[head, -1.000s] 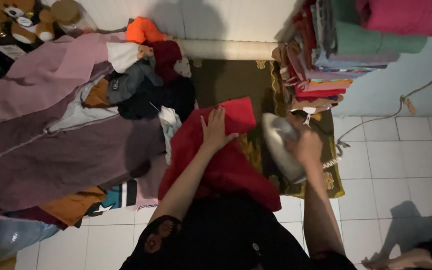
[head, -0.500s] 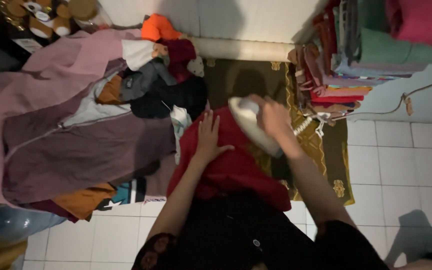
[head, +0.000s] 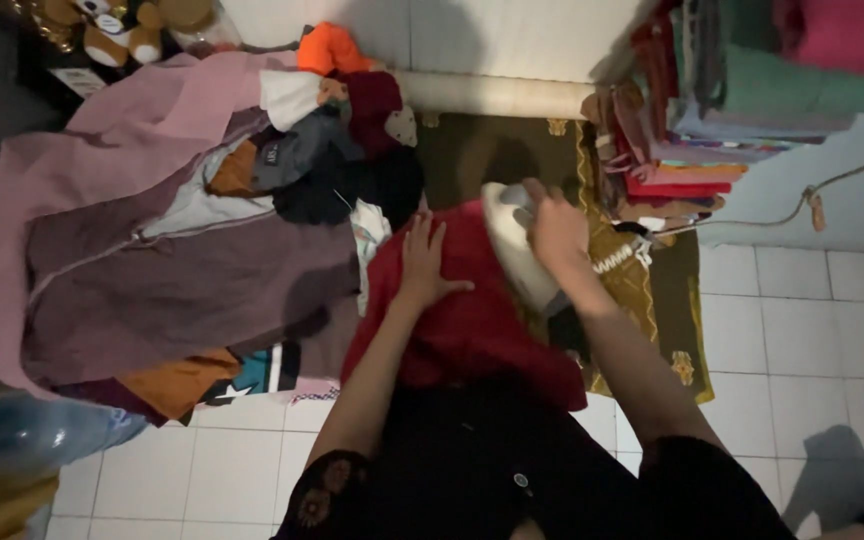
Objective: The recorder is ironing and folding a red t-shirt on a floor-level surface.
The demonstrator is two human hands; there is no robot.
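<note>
A red cloth (head: 467,320) lies spread on a dark patterned mat (head: 642,290) on the floor. My left hand (head: 422,265) presses flat on the cloth's left part, fingers apart. My right hand (head: 555,225) grips the handle of a white clothes iron (head: 512,245), which rests on the cloth's upper right edge, just right of my left hand. The iron's cord (head: 792,215) runs off to the right along the wall.
A big heap of clothes (head: 172,230) in mauve, black, grey and orange fills the left. Folded fabrics (head: 712,110) are stacked at upper right. A cardboard tube (head: 492,95) lies along the back wall. White floor tiles (head: 802,330) surround the mat. A teddy bear (head: 117,25) sits top left.
My right hand carried the iron from the mat at the right leftward onto the red cloth. My left hand stayed pressed on the cloth.
</note>
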